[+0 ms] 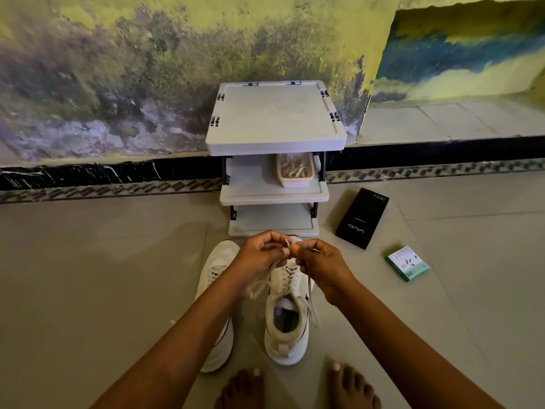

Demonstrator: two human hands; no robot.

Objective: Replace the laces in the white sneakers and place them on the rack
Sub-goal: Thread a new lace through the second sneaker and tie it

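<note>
Two bare feet (pixel 298 388) stand on the tiled floor (pixel 88 276) just behind a pair of white sneakers (pixel 287 314), which sit side by side with toes toward the rack. Above the right-hand sneaker, the left hand (pixel 259 261) and right hand (pixel 321 267) meet, fingers curled and pinching the ends of a pale lace (pixel 262 283) that trails down to that shoe. Beyond stands the grey rack (pixel 275 143) against the wall, a tray (pixel 295 172) on its middle shelf, with a black box (pixel 362 218) and a green box (pixel 407 263) on the floor to its right.
</note>
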